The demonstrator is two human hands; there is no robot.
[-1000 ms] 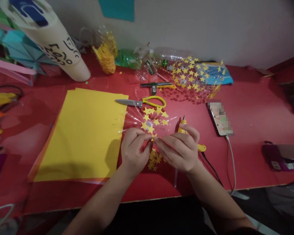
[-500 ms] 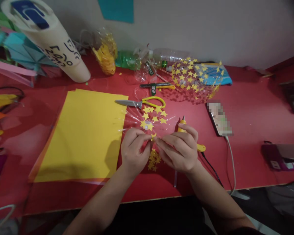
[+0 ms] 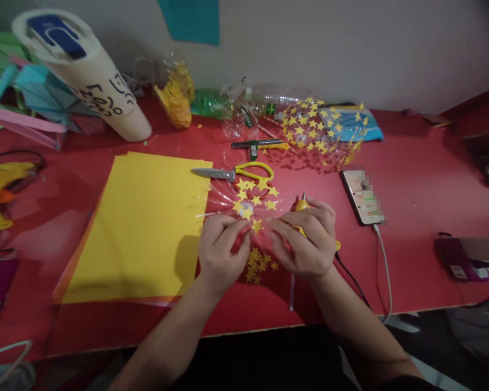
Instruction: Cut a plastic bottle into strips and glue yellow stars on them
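A clear plastic piece (image 3: 246, 208), cut into thin strips that fan out, lies in the middle with several yellow stars (image 3: 256, 201) on it. My left hand (image 3: 223, 251) pinches one of its clear strips close to a yellow star (image 3: 256, 225). On the other side of that star is my right hand (image 3: 307, 239), thumb and forefinger apart, with nothing visible between them. Loose yellow stars (image 3: 256, 267) lie in a small pile below my hands. A yellow glue gun (image 3: 301, 205) is partly hidden behind my right hand.
Yellow paper sheets (image 3: 142, 228) lie at left; scissors (image 3: 232, 172) and a box cutter (image 3: 261, 144) lie behind. A tall white tumbler (image 3: 110, 103) stands back left. A star-covered plastic piece (image 3: 321, 130) and a phone (image 3: 361, 196) with its cable are at right.
My right hand has drawn back to the right, its fingers parting from the star. The star now shows whole between my hands. My left hand has barely moved.
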